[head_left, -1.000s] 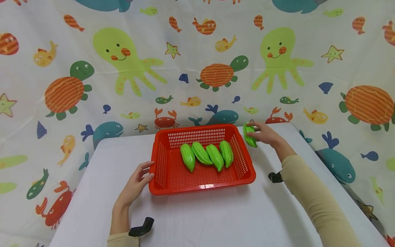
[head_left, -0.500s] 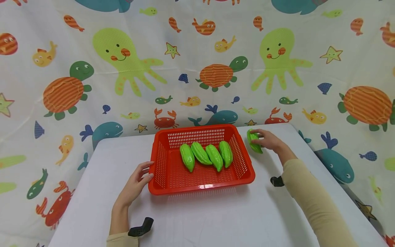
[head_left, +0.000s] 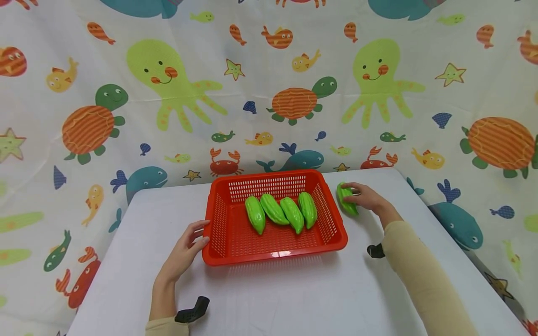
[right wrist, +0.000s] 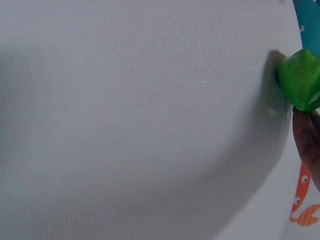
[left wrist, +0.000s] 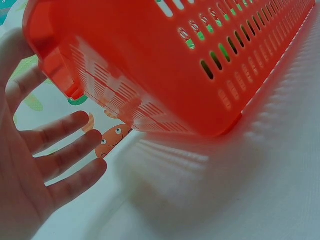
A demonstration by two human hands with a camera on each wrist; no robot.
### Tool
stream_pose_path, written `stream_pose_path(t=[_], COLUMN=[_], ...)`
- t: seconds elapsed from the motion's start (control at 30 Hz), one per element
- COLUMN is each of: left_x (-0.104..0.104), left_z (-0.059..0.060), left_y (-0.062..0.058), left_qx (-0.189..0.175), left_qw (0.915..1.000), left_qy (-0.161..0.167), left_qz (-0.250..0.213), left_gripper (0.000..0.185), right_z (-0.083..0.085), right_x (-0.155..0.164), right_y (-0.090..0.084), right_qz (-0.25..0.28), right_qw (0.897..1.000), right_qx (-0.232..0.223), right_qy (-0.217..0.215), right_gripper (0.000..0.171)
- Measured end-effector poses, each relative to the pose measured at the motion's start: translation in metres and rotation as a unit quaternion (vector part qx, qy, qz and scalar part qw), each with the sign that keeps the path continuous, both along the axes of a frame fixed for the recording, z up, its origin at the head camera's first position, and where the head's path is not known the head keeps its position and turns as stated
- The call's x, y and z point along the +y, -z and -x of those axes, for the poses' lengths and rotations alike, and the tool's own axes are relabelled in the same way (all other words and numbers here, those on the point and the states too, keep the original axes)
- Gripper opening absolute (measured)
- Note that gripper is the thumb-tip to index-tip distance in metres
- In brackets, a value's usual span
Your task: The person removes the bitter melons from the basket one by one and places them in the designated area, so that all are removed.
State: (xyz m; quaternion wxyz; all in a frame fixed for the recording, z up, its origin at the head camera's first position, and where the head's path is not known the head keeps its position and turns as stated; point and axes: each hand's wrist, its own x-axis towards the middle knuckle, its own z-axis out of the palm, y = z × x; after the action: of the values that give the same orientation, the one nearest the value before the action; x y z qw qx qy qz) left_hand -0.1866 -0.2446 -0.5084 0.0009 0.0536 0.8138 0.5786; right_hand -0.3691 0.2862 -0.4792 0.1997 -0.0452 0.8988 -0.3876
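Observation:
A red plastic basket [head_left: 260,259] with slotted sides stands on the white table, holding several green bitter melons [head_left: 292,214] side by side. At its left side, my left hand [head_left: 182,254] touches the rim with the thumb and index finger. In the left wrist view the other fingers [left wrist: 70,142] are spread and apart from the basket wall [left wrist: 150,55]. Right of the basket, my right hand [head_left: 367,198] holds another bitter melon [head_left: 343,193] from above, low at the tabletop. Only the end of that melon [right wrist: 300,77] and part of a finger appear in the right wrist view.
A white cloth-covered table [head_left: 269,298] extends around the basket. Behind it hangs a curtain [head_left: 260,93] printed with sea animals. The right forearm's sleeve [head_left: 424,275] crosses the table's right side, and a black wrist camera [head_left: 375,251] sits beside it.
My right hand has carried the bitter melon a little right and toward me, down to the tabletop beside the basket. The left hand and the basket have stayed in place.

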Motion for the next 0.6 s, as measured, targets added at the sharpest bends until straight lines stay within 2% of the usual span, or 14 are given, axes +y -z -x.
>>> stream_pose_path(t=[0.37, 0.6], left_x=[0.0002, 0.0005], left_z=[0.0004, 0.0008], left_y=[-0.0012, -0.0018], left_qx=[-0.004, -0.003], left_qw=[1.0, 1.0], left_qy=[0.004, 0.005], left_qz=[-0.005, -0.002], left_gripper=[0.054, 0.053], right_z=[-0.0001, 0.0015], right_x=[-0.0021, -0.0009], right_y=[0.0036, 0.0063], right_qz=[0.038, 0.045], right_qw=[0.999, 0.999], right_qx=[0.016, 0.007], right_qy=[0.011, 0.028], right_gripper=[0.06, 0.06])
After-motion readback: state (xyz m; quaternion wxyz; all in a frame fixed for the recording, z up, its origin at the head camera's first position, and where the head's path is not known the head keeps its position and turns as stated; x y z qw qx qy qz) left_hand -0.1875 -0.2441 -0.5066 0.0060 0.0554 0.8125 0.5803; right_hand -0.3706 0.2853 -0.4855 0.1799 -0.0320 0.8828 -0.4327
